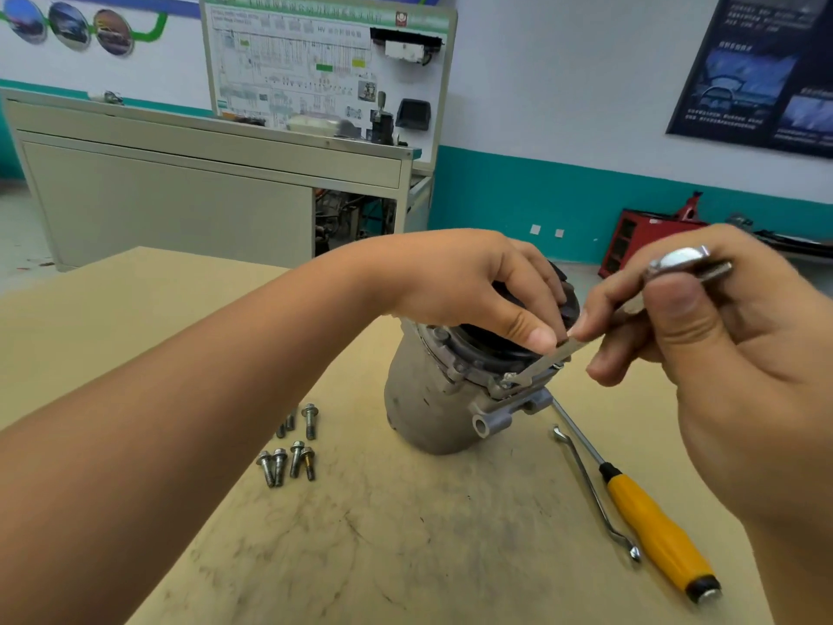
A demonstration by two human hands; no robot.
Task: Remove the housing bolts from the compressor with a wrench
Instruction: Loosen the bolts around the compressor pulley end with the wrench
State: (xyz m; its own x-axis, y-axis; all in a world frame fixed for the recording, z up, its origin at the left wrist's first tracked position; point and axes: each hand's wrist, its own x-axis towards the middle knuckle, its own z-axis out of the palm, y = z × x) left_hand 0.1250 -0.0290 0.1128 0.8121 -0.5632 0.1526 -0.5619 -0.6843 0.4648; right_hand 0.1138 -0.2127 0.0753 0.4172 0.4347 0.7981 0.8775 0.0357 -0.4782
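A grey metal compressor (423, 412) stands upright on the tan table (405, 534), its black pulley end on top. My left hand (473, 286) rests on that top, thumb and fingers pressing on the wrench shaft. A flat silver wrench (547, 358) runs from my right hand (721, 336) down to a bolt (509, 378) on the housing flange. My right hand is closed around the wrench's upper end, whose ring head sticks out above the thumb. Several removed bolts (290, 448) lie on the table to the left of the compressor.
A bent silver wrench (595, 493) and a yellow-handled screwdriver (653, 530) lie on the table to the right of the compressor. Beyond the table stand a grey cabinet (180, 196) with a wiring display board (324, 65) and a red object (640, 241) by the wall.
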